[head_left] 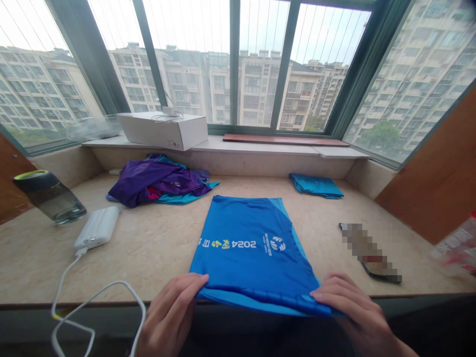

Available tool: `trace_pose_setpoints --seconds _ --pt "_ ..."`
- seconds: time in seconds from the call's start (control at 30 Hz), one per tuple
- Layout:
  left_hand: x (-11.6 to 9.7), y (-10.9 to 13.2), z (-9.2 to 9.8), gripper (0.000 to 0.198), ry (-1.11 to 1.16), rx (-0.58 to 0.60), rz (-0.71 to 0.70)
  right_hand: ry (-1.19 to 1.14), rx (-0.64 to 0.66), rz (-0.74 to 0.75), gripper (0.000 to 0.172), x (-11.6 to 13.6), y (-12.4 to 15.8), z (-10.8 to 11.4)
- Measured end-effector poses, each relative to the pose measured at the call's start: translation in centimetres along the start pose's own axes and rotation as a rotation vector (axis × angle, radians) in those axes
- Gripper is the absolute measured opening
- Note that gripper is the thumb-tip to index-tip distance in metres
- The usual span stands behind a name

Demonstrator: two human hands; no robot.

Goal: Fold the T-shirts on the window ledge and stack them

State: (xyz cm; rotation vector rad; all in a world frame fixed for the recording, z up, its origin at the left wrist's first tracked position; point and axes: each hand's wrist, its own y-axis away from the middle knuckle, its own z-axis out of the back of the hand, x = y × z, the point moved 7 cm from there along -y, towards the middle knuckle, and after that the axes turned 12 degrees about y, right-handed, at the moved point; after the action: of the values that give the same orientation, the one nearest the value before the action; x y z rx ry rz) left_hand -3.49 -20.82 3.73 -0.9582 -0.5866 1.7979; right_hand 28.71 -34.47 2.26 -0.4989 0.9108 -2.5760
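A blue shirt (245, 267) with white and yellow print lies folded on the stone counter (159, 253), its near edge hanging slightly over the counter's front. At its near left corner, my left hand (173, 310) pinches the fabric between thumb and fingers. My right hand (351, 305) grips the near right corner the same way. The near edge is pulled fairly straight between both hands, with a lighter blue layer showing beneath it. A small folded teal garment (316, 185) rests at the back right, and a crumpled purple and teal pile of clothes (156, 181) at the back left.
At the left are a water bottle (52, 196) and a white power bank (97, 227) with a cable looping over the front edge. A dark phone-like object (372, 255) and a plastic package (457, 245) lie right. A white box (163, 130) stands on the windowsill.
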Motion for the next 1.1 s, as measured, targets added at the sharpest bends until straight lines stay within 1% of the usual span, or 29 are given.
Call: trace_pose_setpoints --seconds 0.07,0.1,0.17,0.2,0.27,0.33,0.37,0.43,0.5,0.53,0.63,0.7,0.77,0.83,0.9,0.97,1.0,1.03,1.1 --pt "0.0 -2.0 0.4 0.041 -0.007 -0.052 0.010 -0.031 -0.054 -0.057 0.027 -0.7 -1.3 1.6" --pt "0.2 -3.2 0.4 0.038 -0.012 -0.070 0.019 -0.031 -0.075 -0.103 0.023 -1.4 -2.1 2.1" --pt "1.8 -5.9 -0.5 0.031 -0.011 -0.086 0.063 0.000 -0.087 -0.237 0.016 -3.8 -4.2 2.2" --pt "3.2 -7.4 -1.3 0.027 0.002 -0.081 0.108 0.019 -0.071 -0.314 0.016 -5.4 -5.5 1.8" --pt "6.9 -10.2 -3.3 0.027 0.036 -0.059 0.231 0.044 -0.030 -0.478 0.024 -8.9 -8.0 0.2" --pt "11.0 -12.7 -5.8 0.031 0.065 -0.034 0.302 0.026 0.025 -0.554 0.031 -11.9 -10.6 -2.3" --pt "13.1 -13.6 -7.1 0.032 0.075 0.006 0.337 0.026 0.031 -0.564 0.033 -13.1 -11.8 -3.4" --pt "17.2 -14.5 -9.8 0.031 0.067 0.105 0.427 0.028 0.041 -0.572 0.035 -15.2 -13.4 -5.8" --pt "20.1 -14.5 -11.4 0.032 0.047 0.148 0.459 0.032 0.049 -0.580 0.036 -17.1 -13.9 -7.9" --pt "21.2 -14.3 -11.9 0.033 0.036 0.154 0.463 0.033 0.055 -0.589 0.036 -18.1 -13.9 -8.8" --pt "22.8 -13.3 -12.4 0.035 0.020 0.161 0.446 0.071 0.076 -0.639 0.040 -21.0 -13.1 -10.7" --pt "23.3 -12.7 -12.4 0.035 0.024 0.173 0.428 0.160 0.084 -0.650 0.044 -22.2 -12.5 -10.9" --pt "23.6 -12.4 -12.4 0.034 0.032 0.187 0.418 0.252 0.101 -0.610 0.045 -22.2 -12.2 -10.5" --pt "23.8 -12.2 -12.4 0.032 0.027 0.197 0.410 0.245 0.183 -0.509 0.040 -20.6 -12.1 -10.6" --pt "23.9 -12.1 -12.4 0.031 -0.007 0.211 0.385 0.157 0.350 -0.372 0.040 -18.0 -11.9 -11.6" --pt "23.7 -12.0 -12.4 0.031 -0.062 0.236 0.358 0.107 0.521 -0.248 0.047 -15.4 -11.1 -13.0" --pt "23.7 -12.0 -12.5 0.032 -0.088 0.256 0.354 0.121 0.573 -0.214 0.052 -14.6 -10.7 -13.6" --pt "23.6 -11.9 -12.6 0.032 -0.109 0.278 0.359 0.155 0.606 -0.198 0.057 -14.2 -10.3 -14.1" --pt "23.6 -11.9 -12.7 0.032 -0.137 0.315 0.379 0.253 0.637 -0.219 0.063 -14.9 -9.9 -14.9"
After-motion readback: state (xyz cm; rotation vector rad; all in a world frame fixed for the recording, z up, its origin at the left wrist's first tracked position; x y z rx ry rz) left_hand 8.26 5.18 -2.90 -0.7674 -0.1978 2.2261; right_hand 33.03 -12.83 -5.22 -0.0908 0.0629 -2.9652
